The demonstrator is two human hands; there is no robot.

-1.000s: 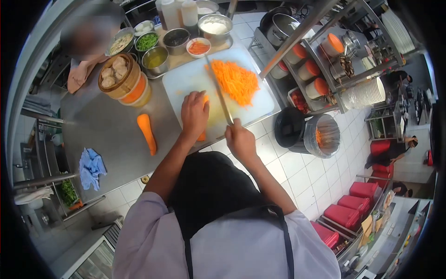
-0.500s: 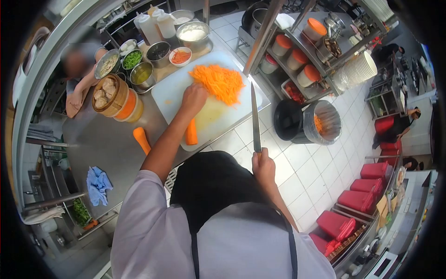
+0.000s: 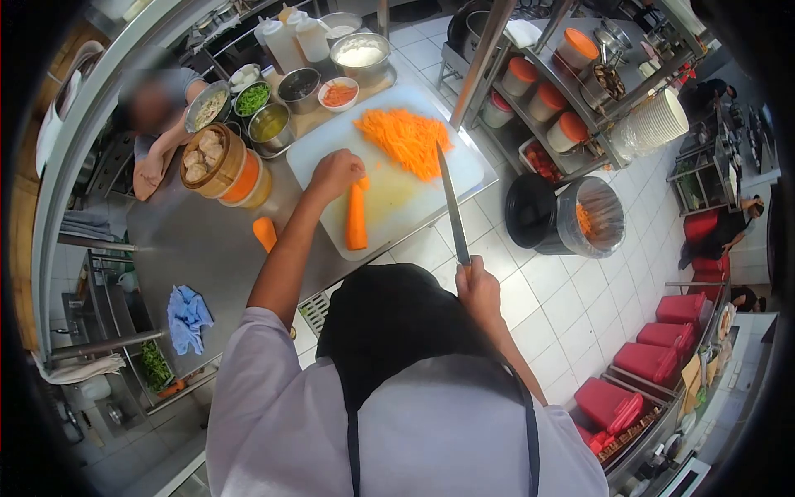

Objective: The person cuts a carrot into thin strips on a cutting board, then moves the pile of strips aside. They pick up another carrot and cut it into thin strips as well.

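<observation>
The steel table (image 3: 195, 240) bears your white cutting board (image 3: 406, 201), with the heap of shredded carrot (image 3: 403, 142) on its far side. Your right hand (image 3: 480, 291) is closed firmly around the handle of the knife (image 3: 451, 199), blade angled up toward the heap's right edge. Your left hand (image 3: 336, 172) is half-curled, fingertips by the far end of the peeled carrot (image 3: 356, 219) on the board's near part; you can't tell whether they grip it.

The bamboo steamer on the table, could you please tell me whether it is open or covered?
The bamboo steamer is open: the dumplings inside show uncovered from above.
</observation>
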